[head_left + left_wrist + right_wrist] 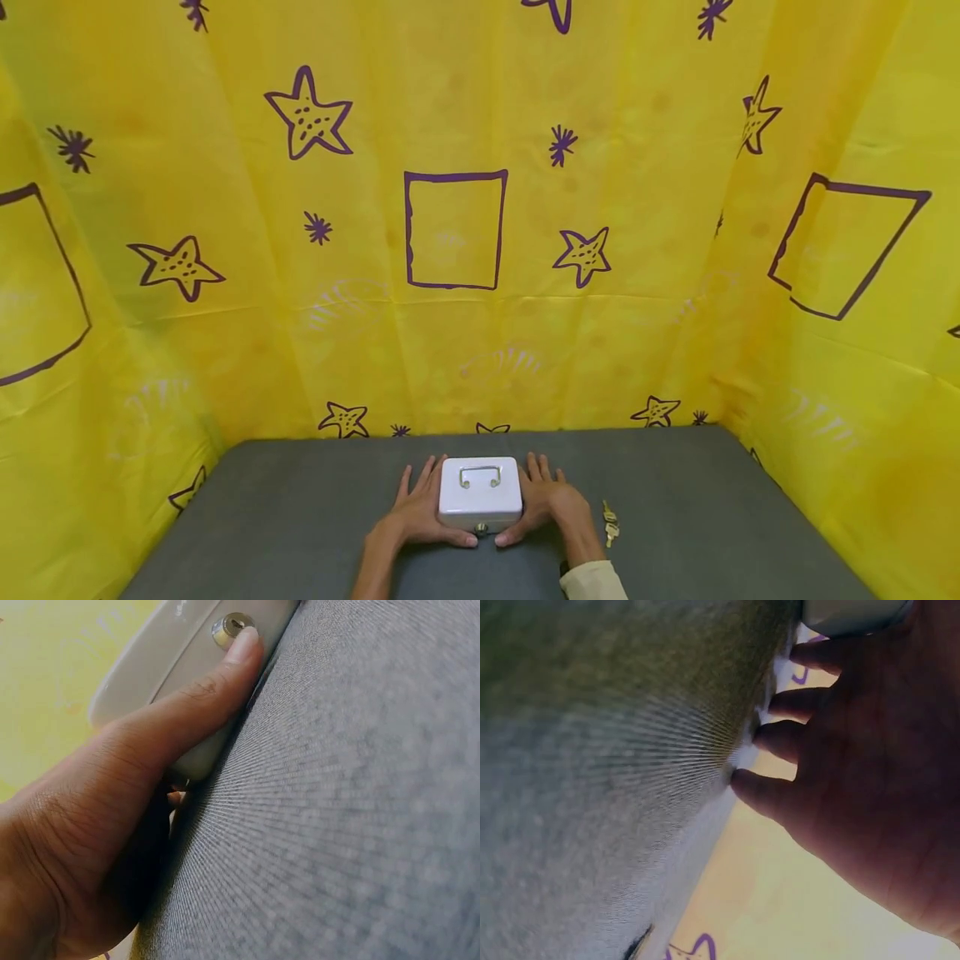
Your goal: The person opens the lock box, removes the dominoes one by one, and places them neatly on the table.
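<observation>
A small white cash box point(478, 492) stands on the grey table, its wire handle on the lid and a round lock point(481, 528) low on its front. My left hand point(422, 510) lies against the box's left side, fingers spread forward, thumb along the front. In the left wrist view the thumb point(195, 701) reaches to the lock point(232, 630). On the opposite side my right hand point(543, 500) touches the box, thumb at the front, other fingers splayed. The right wrist view shows those fingertips point(761, 787) down at the table surface; a corner of the box point(851, 615) shows above.
Two small brass-coloured keys point(611, 523) lie on the grey table point(300, 517) to the right of my right hand. Yellow curtains point(450, 358) with purple stars and squares surround the table at the back and both sides.
</observation>
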A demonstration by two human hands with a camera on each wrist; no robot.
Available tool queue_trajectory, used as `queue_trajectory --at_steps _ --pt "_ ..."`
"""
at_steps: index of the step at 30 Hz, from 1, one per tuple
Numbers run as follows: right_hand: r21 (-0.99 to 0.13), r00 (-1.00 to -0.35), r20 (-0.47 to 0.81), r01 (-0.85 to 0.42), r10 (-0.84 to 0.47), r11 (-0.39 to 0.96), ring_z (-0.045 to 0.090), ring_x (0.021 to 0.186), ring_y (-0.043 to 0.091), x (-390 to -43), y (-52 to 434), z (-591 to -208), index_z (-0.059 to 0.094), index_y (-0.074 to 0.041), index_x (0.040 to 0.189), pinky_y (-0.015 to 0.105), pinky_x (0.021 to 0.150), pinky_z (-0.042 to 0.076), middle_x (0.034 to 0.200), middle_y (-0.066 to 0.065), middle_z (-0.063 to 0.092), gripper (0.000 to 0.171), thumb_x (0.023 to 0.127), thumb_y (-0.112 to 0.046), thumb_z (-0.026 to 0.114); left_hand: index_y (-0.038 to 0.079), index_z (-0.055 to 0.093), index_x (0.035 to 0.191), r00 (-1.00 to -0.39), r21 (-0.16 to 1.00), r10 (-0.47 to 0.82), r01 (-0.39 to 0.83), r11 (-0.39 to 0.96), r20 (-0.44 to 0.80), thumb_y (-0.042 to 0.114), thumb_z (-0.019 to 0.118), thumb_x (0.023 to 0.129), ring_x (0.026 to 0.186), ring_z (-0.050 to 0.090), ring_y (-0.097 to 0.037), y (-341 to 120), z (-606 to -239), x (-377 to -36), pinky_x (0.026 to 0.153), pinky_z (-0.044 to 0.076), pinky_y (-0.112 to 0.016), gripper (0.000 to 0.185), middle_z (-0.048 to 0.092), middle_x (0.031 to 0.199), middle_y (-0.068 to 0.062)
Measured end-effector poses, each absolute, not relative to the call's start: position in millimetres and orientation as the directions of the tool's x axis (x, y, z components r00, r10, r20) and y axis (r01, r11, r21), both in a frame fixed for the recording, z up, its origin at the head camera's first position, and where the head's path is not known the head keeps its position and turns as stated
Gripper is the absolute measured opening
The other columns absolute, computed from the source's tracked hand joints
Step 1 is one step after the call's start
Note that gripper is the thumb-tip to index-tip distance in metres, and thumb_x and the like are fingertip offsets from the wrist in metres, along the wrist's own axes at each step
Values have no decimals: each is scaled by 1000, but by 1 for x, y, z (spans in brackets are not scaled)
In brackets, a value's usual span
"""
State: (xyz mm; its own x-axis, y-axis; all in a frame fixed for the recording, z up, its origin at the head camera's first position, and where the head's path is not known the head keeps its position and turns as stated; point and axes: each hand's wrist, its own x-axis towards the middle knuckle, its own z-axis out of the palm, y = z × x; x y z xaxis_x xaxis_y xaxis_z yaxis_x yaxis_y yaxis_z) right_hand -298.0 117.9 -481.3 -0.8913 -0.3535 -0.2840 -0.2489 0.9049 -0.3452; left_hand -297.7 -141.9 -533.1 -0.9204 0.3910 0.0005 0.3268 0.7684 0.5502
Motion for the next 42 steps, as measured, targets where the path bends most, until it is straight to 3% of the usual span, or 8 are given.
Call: queue_trajectory --at_steps 7,16,23,33,42 --pt "-328 -904 -291 -214 -313 920 16 163 46 -297 115 -478 30 -6 162 63 130 22 172 26 21 120 72 -54 92 -1 19 164 -922 556 388 315 769 -14 67 87 69 164 15 -42 -142 -531 -297 129 1 -70 136 22 172 -25" --pt "-388 -871 -283 -279 -402 878 20 160 51 -300 125 -477 35 -7 161 68 127 26 170 28 26 110 78 -54 88 -3 17 164 -921 593 390 302 747 -23 64 83 75 163 16 -45 -142 -528 -293 129 0 -70 129 22 172 -27" --pt "-503 -830 -232 -343 -506 793 20 155 61 -303 133 -472 43 -7 159 75 120 30 169 22 32 92 85 -46 83 -2 19 165 -926 622 375 277 732 -29 65 74 85 163 15 -45 -140 -527 -295 129 -1 -69 117 24 171 -27" --pt "-531 -821 -249 -328 -514 781 27 155 56 -305 132 -467 61 -7 145 69 121 36 164 12 46 68 91 -45 78 -1 21 165 -931 645 363 255 720 -38 66 65 91 163 15 -43 -141 -525 -296 130 -2 -67 109 23 172 -26" --pt "-534 -813 -269 -320 -516 783 26 156 55 -304 132 -466 57 -8 149 68 122 34 167 13 42 73 92 -49 77 -2 21 165 -929 643 370 266 718 -29 66 64 92 163 15 -44 -142 -525 -295 130 -3 -67 109 23 172 -27"
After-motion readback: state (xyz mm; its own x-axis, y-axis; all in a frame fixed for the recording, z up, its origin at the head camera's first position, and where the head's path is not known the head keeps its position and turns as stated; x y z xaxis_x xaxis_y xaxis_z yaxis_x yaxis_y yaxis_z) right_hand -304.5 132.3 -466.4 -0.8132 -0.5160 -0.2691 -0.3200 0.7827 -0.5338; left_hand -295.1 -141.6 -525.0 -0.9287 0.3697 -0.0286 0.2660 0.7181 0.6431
